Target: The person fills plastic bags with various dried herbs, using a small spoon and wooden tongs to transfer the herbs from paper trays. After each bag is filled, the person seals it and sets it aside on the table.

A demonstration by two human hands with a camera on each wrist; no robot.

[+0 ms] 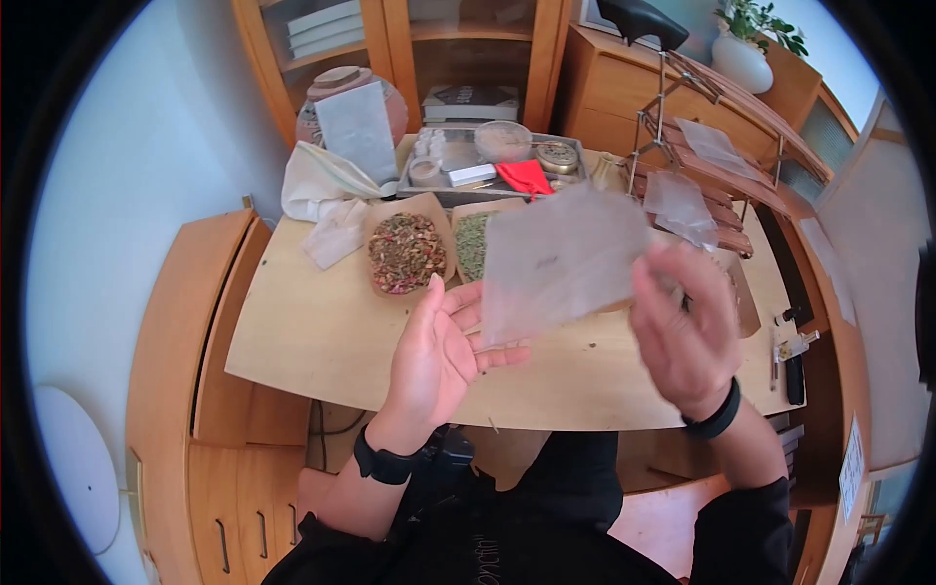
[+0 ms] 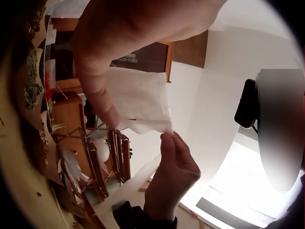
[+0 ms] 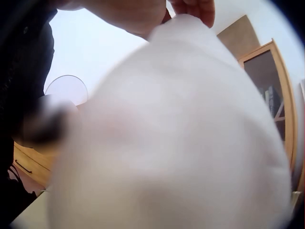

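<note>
A thin, translucent white bag [image 1: 561, 268] with a small dark mark hangs in the air over the front of the table. My right hand [image 1: 687, 327] pinches its right edge, and the left wrist view shows that thumb-and-finger grip on a corner of the bag [image 2: 143, 98]. My left hand [image 1: 444, 351] is palm up at the bag's lower left side, fingers extended, some partly hidden behind the bag. The bag [image 3: 176, 133] fills most of the right wrist view, blurred.
Brown paper trays hold dried flower pieces [image 1: 408, 253] and green dried herb [image 1: 472, 244]. Behind them stands a grey tray [image 1: 448, 198] with jars and a red cloth [image 1: 525, 176]. A wooden folding rack [image 1: 697, 156] carries clear bags at back right. A cream cloth bag [image 1: 317, 180] lies at back left.
</note>
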